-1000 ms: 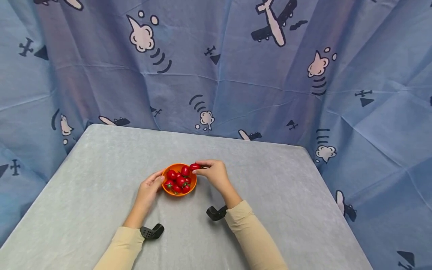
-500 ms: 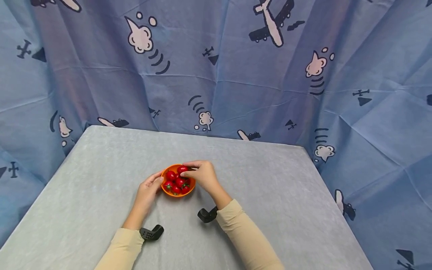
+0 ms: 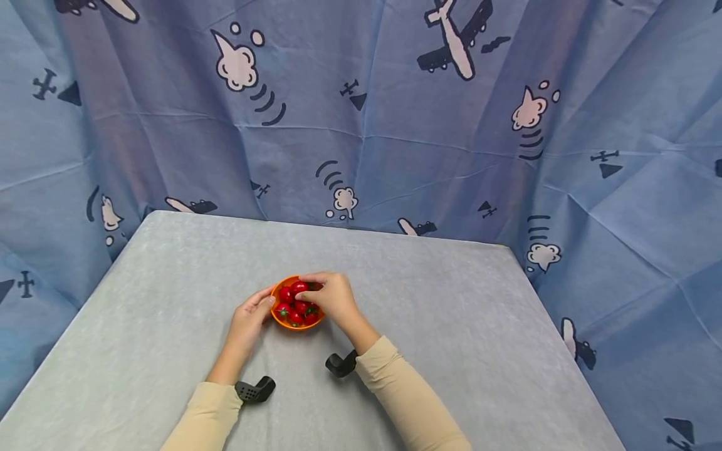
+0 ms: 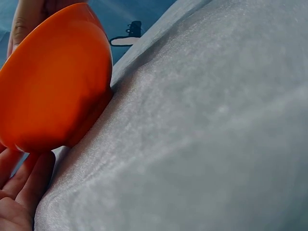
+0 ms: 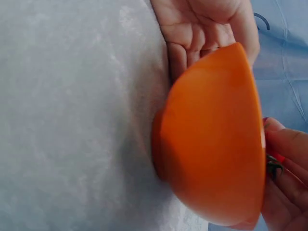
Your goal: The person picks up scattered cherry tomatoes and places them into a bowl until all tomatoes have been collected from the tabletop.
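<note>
Right hand (image 3: 333,297) moved over bowl (image 3: 280,319), pinching tomato (image 3: 299,287); left hand (image 3: 250,317) relaxed, touching rim.

My head camera looks forward and down from above, far enough back to take in the whole grey surface (image 3: 451,326), the blue printed curtain (image 3: 395,125) behind it, and both forearms reaching in. The left wrist camera sits very low, almost on the surface (image 4: 216,144), facing the outside wall of the orange bowl (image 4: 53,82) at close range. The right wrist camera is just as close and sees the bowl (image 5: 211,144) from its opposite side, its picture turned sideways. All three views share the bowl; my head view alone shows its inside (image 3: 282,319).
</note>
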Demonstrator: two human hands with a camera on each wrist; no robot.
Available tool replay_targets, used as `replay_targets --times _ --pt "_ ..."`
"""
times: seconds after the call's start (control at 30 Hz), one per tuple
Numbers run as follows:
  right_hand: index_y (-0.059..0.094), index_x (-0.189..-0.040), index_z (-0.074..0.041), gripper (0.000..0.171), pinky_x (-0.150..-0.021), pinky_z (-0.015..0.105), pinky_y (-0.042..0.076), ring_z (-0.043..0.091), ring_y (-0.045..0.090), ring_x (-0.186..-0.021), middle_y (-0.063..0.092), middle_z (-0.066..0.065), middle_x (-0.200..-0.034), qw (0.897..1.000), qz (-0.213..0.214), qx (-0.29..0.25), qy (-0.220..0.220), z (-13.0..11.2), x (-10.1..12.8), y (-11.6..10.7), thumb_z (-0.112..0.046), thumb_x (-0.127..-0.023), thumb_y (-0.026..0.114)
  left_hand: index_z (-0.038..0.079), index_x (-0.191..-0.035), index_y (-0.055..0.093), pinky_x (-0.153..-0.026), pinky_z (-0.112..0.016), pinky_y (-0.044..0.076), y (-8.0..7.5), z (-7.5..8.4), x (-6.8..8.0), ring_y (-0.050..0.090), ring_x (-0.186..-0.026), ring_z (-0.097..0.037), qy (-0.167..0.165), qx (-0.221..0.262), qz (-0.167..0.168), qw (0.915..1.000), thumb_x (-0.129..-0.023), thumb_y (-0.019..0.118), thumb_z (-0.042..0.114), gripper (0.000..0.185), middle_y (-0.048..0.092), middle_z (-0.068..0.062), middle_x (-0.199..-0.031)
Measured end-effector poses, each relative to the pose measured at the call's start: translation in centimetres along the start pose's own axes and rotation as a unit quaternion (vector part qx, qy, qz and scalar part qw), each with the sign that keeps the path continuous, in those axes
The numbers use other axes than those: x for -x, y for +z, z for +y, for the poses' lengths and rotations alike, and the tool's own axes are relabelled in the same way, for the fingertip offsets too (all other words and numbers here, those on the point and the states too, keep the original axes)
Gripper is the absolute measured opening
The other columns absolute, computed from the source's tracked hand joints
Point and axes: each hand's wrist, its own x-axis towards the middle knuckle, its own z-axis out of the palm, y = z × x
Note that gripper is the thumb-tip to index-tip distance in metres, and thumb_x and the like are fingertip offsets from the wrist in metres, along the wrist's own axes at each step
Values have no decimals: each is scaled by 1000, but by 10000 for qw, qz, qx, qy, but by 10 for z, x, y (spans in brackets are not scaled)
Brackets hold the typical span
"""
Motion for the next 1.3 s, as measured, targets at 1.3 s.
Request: replay_targets --times 1.3 --pt "71 -115 7 35 -93 22 54 27 65 -119 70 20 -121 9501 2173 -1919 1156 87 33 -118 -24 -99 61 1 -145 48 -91 -10 51 -14 13 -7 60 -103 14 49 -211 145 9997 -106 47 27 47 49 -16 -151"
